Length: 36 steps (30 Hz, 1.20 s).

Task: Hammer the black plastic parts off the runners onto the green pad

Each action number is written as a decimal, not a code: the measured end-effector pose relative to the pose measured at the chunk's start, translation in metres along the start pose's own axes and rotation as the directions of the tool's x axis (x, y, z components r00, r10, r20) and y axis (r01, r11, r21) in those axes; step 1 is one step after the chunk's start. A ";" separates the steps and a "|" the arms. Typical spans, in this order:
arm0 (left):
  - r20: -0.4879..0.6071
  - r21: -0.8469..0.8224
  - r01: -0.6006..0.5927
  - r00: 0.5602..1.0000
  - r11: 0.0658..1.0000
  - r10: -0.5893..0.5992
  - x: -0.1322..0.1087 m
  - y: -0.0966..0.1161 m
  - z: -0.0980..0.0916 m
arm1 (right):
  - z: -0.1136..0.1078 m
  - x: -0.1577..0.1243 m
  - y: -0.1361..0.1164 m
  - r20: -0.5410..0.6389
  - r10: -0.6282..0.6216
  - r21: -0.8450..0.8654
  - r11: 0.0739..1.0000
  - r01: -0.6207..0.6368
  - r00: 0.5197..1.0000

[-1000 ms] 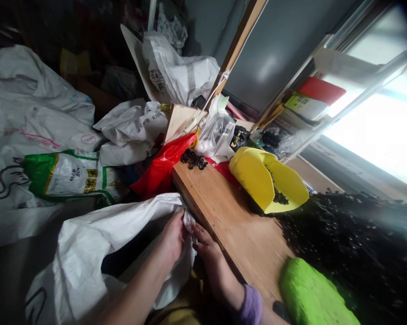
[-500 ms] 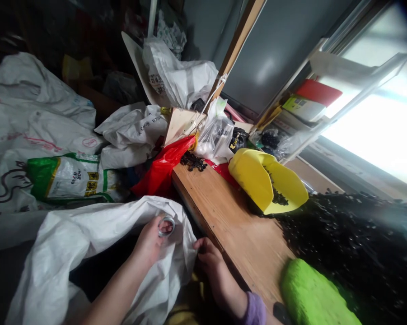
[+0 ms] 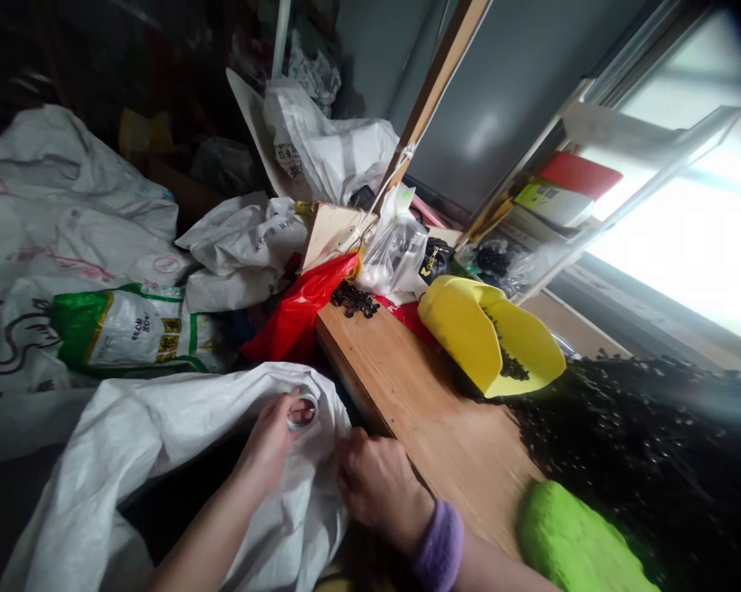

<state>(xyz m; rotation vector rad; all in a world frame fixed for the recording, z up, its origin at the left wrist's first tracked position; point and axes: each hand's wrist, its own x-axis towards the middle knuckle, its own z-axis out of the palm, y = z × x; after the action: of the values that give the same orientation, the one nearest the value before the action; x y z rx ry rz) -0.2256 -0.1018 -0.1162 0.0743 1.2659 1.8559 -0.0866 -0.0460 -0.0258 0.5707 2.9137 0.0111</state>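
The fingers (image 3: 296, 409) of the left hand (image 3: 266, 448) are bent around a grey ring (image 3: 315, 411), some showing through its hole; those of the right hand (image 3: 379, 485) are curled in with the tips hidden, so whether they pinch the white sack (image 3: 305, 501) cannot be told. The ring is just inside the right side of the sack's mouth, and the right hand is against that side from without. Half a second ago the right hand's thumb and fingers showed at the sack's edge; now the hand is turned with its back and knuckles up. A second ago both hands met at the rim and the ring was out of sight. The sack stands open at the near left, its inside too dark to read.

To its right is a wooden board (image 3: 400, 386). On the board's far right side a yellow scoop (image 3: 460, 329) lies tipped, holding small dark bits (image 3: 513, 364). A heap of black pieces (image 3: 654, 452) spreads to the right, with a lime-green lump (image 3: 576, 534) at its near edge. A few black pieces lie at the board's far end, between a red bag (image 3: 302, 312) and a clear plastic bag (image 3: 395, 247) with something whitish inside. Left of these lies a green-and-white printed bag (image 3: 136, 325).
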 end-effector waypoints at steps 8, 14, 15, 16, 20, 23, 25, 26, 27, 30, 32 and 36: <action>0.114 0.082 -0.070 0.992 0.994 0.060 -0.010 0.013 -0.012 | -0.023 -0.008 0.014 -0.093 -0.133 0.038 0.990 0.137 0.987; 0.227 0.267 -0.154 0.969 0.951 0.093 -0.020 0.017 -0.014 | -0.026 0.003 0.043 -0.124 -0.309 0.073 0.945 0.319 0.943; 0.261 0.301 -0.182 0.960 0.936 0.103 -0.020 0.015 -0.012 | -0.024 0.005 0.048 -0.147 -0.312 0.107 0.938 0.329 0.939; 0.292 0.332 -0.220 0.949 0.917 0.122 -0.018 0.013 -0.011 | -0.022 0.007 0.052 -0.168 -0.314 0.138 0.931 0.338 0.934; 0.441 0.466 -0.512 0.841 0.721 0.313 -0.003 0.003 -0.001 | -0.018 0.008 0.057 -0.225 -0.311 0.209 0.910 0.358 0.923; 0.566 0.517 -0.689 0.720 0.508 0.402 0.012 0.003 0.006 | -0.017 0.005 0.058 -0.278 -0.294 0.237 0.902 0.362 0.914; 0.629 0.518 -0.739 0.670 0.431 0.394 0.019 0.006 0.006 | -0.015 0.002 0.059 -0.330 -0.256 0.260 0.901 0.348 0.909; 0.654 0.524 -0.756 0.653 0.393 0.383 0.022 0.008 0.004 | -0.015 0.002 0.060 -0.352 -0.228 0.271 0.904 0.332 0.908; 0.672 0.538 -0.768 0.640 0.347 0.373 0.026 0.009 0.001 | -0.014 0.001 0.061 -0.368 -0.198 0.281 0.907 0.312 0.908; 0.650 0.636 -0.744 0.660 0.206 0.376 0.040 0.011 -0.015 | -0.012 0.001 0.062 -0.368 -0.141 0.296 0.919 0.260 0.919; 0.566 0.744 -0.655 0.723 0.134 0.396 0.051 0.012 -0.025 | -0.013 0.003 0.060 -0.343 -0.150 0.270 0.930 0.250 0.927; 0.410 0.885 -0.463 0.825 0.050 0.390 0.058 0.019 -0.029 | -0.015 0.008 0.056 -0.274 -0.212 0.162 0.951 0.262 0.938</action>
<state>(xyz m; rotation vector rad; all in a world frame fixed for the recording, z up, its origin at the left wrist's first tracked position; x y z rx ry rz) -0.2876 -0.0853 -0.1382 1.3751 2.4095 1.0377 -0.0754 0.0092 -0.0103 0.2529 3.2392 -0.2569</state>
